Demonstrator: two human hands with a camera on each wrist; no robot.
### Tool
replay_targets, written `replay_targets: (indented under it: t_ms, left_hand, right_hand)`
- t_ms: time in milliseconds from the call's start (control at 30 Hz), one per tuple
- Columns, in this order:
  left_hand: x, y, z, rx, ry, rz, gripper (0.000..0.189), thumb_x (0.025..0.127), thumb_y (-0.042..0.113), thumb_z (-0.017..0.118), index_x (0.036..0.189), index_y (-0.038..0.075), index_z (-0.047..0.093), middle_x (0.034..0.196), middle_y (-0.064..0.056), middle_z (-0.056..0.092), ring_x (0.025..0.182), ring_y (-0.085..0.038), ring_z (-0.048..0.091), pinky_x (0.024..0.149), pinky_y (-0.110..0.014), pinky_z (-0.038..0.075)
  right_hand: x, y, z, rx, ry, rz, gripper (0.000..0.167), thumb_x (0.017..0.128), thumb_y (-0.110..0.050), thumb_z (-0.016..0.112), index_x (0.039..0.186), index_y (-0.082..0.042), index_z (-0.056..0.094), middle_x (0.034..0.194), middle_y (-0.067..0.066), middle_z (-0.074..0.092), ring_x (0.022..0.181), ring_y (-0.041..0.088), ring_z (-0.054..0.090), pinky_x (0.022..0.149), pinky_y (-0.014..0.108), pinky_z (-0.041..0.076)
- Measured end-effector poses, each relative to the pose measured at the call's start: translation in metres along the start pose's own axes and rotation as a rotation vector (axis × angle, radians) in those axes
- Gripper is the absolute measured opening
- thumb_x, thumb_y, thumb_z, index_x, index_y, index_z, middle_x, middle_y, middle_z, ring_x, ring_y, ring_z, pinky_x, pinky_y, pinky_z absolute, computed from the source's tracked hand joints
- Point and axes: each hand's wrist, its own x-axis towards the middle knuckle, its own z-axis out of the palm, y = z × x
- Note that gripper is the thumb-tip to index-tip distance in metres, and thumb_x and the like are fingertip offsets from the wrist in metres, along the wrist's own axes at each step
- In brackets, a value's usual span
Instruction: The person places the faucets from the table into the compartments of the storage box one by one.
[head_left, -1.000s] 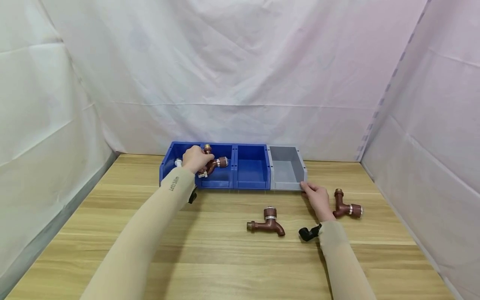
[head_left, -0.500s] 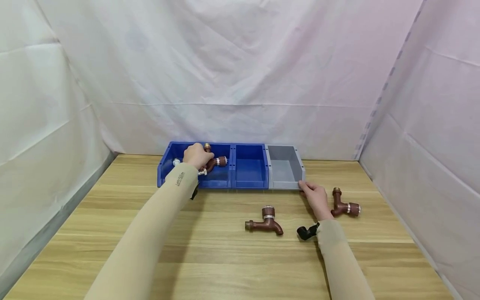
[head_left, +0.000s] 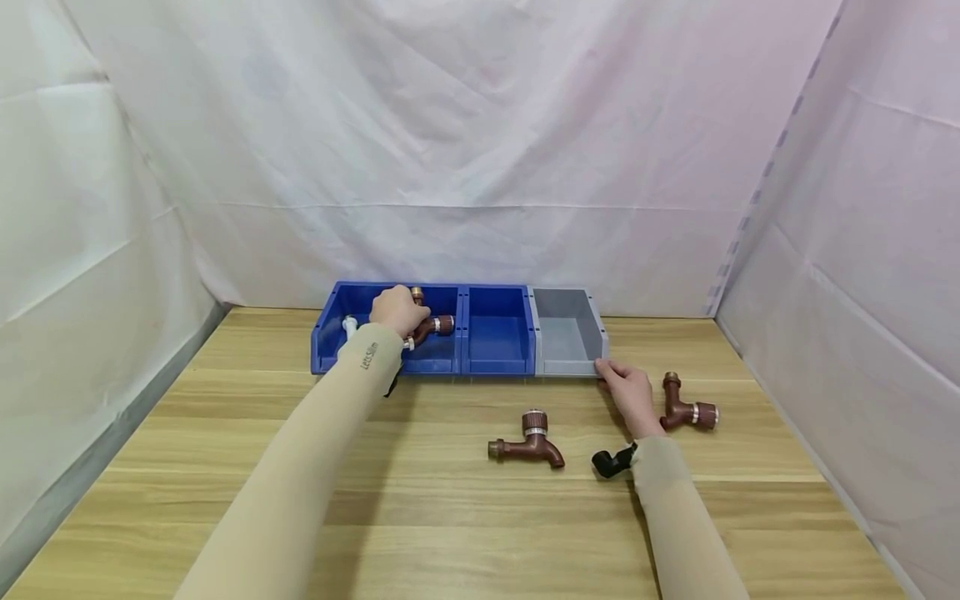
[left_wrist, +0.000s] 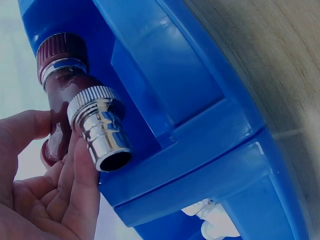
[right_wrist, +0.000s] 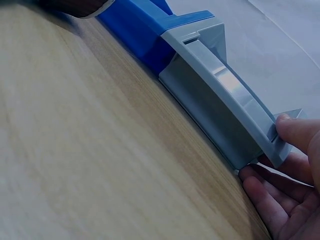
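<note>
My left hand grips a brown plastic tap by its threaded inlet end, over the second blue bin from the left. The tap has a ribbed knob and a silver hose connector on its spout, which points toward the camera in the left wrist view. My right hand pinches the front right corner of the grey bin, thumb on the rim and fingers beneath. Inside the leftmost blue bin lies a white tap, partly hidden by my left sleeve.
A third blue bin stands between the second one and the grey bin, all in a row before a white curtain. Two brown taps lie on the wooden table: one tap in front of the bins, another tap right of my right hand.
My left hand has shifted slightly right relative to the bins, with the tap still held over the second bin. The right hand keeps its place on the grey bin's corner.
</note>
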Motion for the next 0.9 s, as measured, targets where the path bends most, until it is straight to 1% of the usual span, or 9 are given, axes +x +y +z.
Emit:
replay_targets:
  t_ms: [133,233,367,600,667,767,833,900]
  left_hand:
    - [0.003,0.001,0.003,0.007,-0.01,0.0,0.03,0.091,0.024,0.061,0.065,0.01,0.055,0.058,-0.004,0.052,0.056,-0.024,0.056,0.05,-0.033,0.044]
    - [0.005,0.002,0.007,0.022,-0.018,-0.005,0.028,0.091,0.023,0.061,0.067,0.009,0.057,0.059,-0.005,0.054,0.057,-0.024,0.057,0.05,-0.034,0.044]
    - [0.007,0.005,0.01,0.07,-0.014,-0.004,0.022,0.092,0.024,0.061,0.077,0.007,0.064,0.071,-0.009,0.062,0.063,-0.026,0.059,0.053,-0.036,0.046]
    - [0.005,0.008,0.013,0.161,-0.011,0.006,0.016,0.091,0.02,0.059,0.09,0.008,0.071,0.088,-0.011,0.067,0.076,-0.029,0.061,0.061,-0.039,0.05]
    - [0.004,0.009,0.013,0.176,-0.015,0.007,0.019,0.092,0.018,0.058,0.099,0.008,0.072,0.095,-0.012,0.069,0.083,-0.031,0.063,0.064,-0.04,0.052]
    - [0.001,0.01,0.014,0.189,-0.032,0.011,0.027,0.092,0.016,0.056,0.113,0.008,0.071,0.106,-0.014,0.069,0.09,-0.033,0.064,0.066,-0.042,0.053]
    - [-0.001,0.01,0.014,0.196,-0.045,0.015,0.029,0.093,0.014,0.054,0.117,0.007,0.069,0.107,-0.014,0.069,0.088,-0.031,0.065,0.063,-0.04,0.052]
    - [-0.003,0.01,0.015,0.198,-0.051,0.013,0.028,0.093,0.014,0.054,0.117,0.007,0.069,0.103,-0.013,0.069,0.083,-0.029,0.064,0.06,-0.038,0.051]
  right_hand:
    - [-0.002,0.001,-0.001,-0.006,0.008,-0.001,0.062,0.096,-0.045,0.056,0.138,0.001,0.051,0.14,0.018,0.049,0.121,0.029,0.055,0.103,0.038,0.039]
    - [-0.003,0.0,-0.002,-0.011,0.007,0.001,0.063,0.096,-0.046,0.056,0.138,0.001,0.051,0.14,0.018,0.05,0.121,0.03,0.054,0.104,0.038,0.038]
    - [-0.004,0.0,-0.004,-0.009,0.002,0.0,0.066,0.096,-0.048,0.056,0.139,0.001,0.05,0.141,0.019,0.049,0.122,0.03,0.054,0.104,0.038,0.038]
    - [-0.004,0.002,-0.002,-0.007,0.006,-0.012,0.068,0.094,-0.051,0.057,0.138,0.001,0.052,0.14,0.018,0.05,0.12,0.03,0.055,0.103,0.038,0.039]
    - [-0.004,0.002,-0.001,-0.013,0.01,-0.017,0.069,0.094,-0.052,0.056,0.138,0.001,0.051,0.14,0.018,0.05,0.12,0.03,0.055,0.103,0.038,0.039]
    - [-0.005,0.001,0.0,-0.027,0.018,-0.024,0.068,0.094,-0.052,0.056,0.138,0.001,0.051,0.14,0.018,0.05,0.12,0.03,0.055,0.103,0.039,0.038]
    - [-0.005,0.002,0.001,-0.028,0.018,-0.028,0.068,0.095,-0.051,0.055,0.138,0.001,0.051,0.14,0.019,0.05,0.12,0.03,0.055,0.103,0.038,0.038]
    - [-0.006,0.002,0.002,-0.026,0.015,-0.03,0.067,0.095,-0.05,0.055,0.138,0.001,0.051,0.139,0.019,0.05,0.119,0.03,0.056,0.103,0.038,0.038]
